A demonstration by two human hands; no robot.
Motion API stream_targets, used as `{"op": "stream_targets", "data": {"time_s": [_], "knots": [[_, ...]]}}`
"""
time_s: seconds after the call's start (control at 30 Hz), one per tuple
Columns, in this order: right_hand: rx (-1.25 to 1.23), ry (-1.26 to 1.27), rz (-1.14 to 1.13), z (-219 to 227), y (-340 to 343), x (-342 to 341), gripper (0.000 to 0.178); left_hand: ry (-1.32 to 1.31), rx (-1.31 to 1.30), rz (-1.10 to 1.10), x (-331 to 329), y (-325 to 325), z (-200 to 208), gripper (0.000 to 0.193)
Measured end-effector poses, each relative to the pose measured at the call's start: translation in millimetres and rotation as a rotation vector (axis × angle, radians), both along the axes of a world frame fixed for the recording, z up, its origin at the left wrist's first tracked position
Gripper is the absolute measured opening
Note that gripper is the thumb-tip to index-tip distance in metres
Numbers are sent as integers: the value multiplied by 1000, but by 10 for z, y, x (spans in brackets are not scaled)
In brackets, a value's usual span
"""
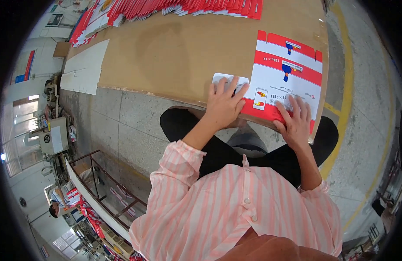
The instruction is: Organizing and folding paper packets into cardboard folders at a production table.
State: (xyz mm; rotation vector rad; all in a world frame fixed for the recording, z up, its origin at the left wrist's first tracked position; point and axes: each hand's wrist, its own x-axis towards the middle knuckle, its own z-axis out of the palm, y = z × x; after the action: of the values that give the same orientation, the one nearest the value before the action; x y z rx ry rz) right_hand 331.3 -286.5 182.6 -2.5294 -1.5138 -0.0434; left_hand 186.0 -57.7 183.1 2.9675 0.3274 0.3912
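Note:
A flat red and white printed carton (288, 65) lies at the right of a brown cardboard-topped table, its lower edge near the table's front edge. My left hand (225, 102) rests flat with fingers spread on a smaller white and red panel (219, 77) at the carton's left. Whether that panel is joined to the carton I cannot tell, since my fingers cover much of it. On the carton's lower right part lies my right hand (295, 119), its fingers stretched and apart. Neither hand grips anything.
A long row of stacked red and white flat cartons (188, 8) lies along the table's far side. A white sheet (84, 69) overhangs the brown tabletop (144, 65) at the left. Beyond, a metal-framed rack (109, 187) and machines (55, 135) stand at left. Another person (57, 202) is farther off.

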Motion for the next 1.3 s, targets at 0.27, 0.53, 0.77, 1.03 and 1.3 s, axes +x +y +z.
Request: {"op": "stream_targets", "data": {"time_s": [0.27, 0.53, 0.77, 1.03, 1.3], "knots": [[579, 1042, -50, 45, -318, -650, 28, 300, -51, -48, 278, 90, 223, 39], [1044, 1790, -655, 184, -289, -518, 43, 54, -858, -294, 38, -299, 406, 43], [354, 1245, -417, 597, -489, 1559, 48, -287, -111, 404, -418, 1119, -96, 39], [488, 774, -471, -28, 871, 3850, 37, -274, -111, 498, -510, 1188, -372, 37], [305, 441, -264, -464, 3584, 2905, 49, -221, -134, 575, -711, 1241, -308, 33]]}}
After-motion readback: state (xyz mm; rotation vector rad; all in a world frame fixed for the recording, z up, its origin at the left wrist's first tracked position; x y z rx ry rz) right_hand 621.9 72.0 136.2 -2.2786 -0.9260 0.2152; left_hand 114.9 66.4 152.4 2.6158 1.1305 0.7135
